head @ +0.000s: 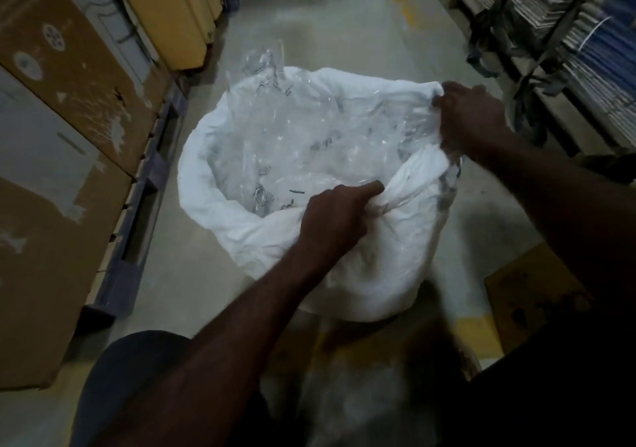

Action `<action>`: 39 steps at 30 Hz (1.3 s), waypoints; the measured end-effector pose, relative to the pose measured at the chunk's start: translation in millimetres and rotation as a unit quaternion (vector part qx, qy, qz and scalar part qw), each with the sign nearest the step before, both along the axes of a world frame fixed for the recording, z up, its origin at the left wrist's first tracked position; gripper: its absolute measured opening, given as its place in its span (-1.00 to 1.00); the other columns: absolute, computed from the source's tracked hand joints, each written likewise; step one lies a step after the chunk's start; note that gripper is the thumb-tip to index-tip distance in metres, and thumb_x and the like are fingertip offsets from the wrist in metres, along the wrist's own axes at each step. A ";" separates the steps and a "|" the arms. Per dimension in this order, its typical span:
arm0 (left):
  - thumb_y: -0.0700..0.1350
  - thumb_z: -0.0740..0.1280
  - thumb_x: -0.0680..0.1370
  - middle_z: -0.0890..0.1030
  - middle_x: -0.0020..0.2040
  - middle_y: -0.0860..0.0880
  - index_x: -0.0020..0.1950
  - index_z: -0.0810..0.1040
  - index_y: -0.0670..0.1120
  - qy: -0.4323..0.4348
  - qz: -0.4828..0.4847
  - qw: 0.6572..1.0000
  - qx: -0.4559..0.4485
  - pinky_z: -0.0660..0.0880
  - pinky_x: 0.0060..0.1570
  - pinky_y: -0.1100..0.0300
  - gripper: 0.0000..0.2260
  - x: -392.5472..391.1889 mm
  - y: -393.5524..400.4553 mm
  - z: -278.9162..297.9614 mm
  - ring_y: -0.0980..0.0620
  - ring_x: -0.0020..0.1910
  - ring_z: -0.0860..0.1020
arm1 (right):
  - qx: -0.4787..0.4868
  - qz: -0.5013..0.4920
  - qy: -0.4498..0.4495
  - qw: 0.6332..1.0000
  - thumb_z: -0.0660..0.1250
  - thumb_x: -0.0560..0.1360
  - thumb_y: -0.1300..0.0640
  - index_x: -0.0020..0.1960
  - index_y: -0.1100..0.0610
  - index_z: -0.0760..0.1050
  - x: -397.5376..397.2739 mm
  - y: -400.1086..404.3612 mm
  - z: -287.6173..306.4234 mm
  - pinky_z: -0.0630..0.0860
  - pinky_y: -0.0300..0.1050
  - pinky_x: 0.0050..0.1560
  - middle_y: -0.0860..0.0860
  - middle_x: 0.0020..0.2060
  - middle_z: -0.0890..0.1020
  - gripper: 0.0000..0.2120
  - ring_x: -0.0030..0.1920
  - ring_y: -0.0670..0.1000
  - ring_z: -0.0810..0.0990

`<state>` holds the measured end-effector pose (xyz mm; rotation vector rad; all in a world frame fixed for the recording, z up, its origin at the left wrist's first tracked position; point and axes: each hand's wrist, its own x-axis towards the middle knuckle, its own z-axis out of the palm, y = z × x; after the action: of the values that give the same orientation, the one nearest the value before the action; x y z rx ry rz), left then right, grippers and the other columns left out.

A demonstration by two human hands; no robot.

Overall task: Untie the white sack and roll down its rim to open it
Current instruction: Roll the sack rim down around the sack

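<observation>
The white sack [309, 185] stands open on the concrete floor [337, 27], between cardboard boxes [58, 109] on the left and shelves [568, 33] on the right. Clear plastic liner [303, 137] fills its mouth. The right hand [471, 116] grips the far right rim; the left hand [337, 216] clenches the near rim.

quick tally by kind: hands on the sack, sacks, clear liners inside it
hands: 2 (left hand, right hand, both gripping the rim)
white sack: 1
clear plastic liner: 1
total: 4
</observation>
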<state>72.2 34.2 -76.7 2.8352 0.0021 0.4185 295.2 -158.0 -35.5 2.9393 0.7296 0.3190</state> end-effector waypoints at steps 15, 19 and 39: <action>-0.20 0.37 0.53 0.48 -0.36 -0.01 0.52 0.31 0.07 -0.039 0.010 0.999 0.027 0.27 -0.37 0.10 -0.42 -7.4 51.1 -3.3 -0.11 -0.39 0.47 | 0.012 0.130 0.080 0.988 0.08 0.52 0.19 0.43 0.23 0.44 -183.8 -19.9 2.7 0.46 0.26 0.35 0.30 0.43 0.45 -0.50 0.40 0.35 0.48; -0.30 0.27 0.49 0.42 -0.37 0.00 0.25 0.40 0.01 -0.022 0.026 0.999 0.018 0.16 -0.44 0.13 -0.63 -10.0 55.5 -6.3 -0.05 -0.43 0.35 | 0.010 0.167 0.105 0.980 0.34 0.37 0.31 0.30 0.19 0.47 -194.9 8.0 -11.6 0.58 0.17 0.04 0.19 0.33 0.48 -0.51 0.22 0.29 0.54; 0.04 0.48 0.54 0.48 -0.11 0.06 -0.03 0.49 0.00 -0.023 -0.061 0.998 0.016 0.52 -0.29 -0.03 -0.79 1.4 54.0 -6.3 -0.04 -0.13 0.39 | 0.079 0.307 -0.117 0.941 0.30 0.41 0.34 0.09 0.10 0.49 -167.9 42.8 -36.2 0.36 0.06 -0.12 0.09 -0.15 0.47 -0.71 -0.19 0.16 0.47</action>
<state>73.6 88.2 -83.0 2.8381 -0.1880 0.4594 127.3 -115.2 -71.7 2.6528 1.6291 0.7856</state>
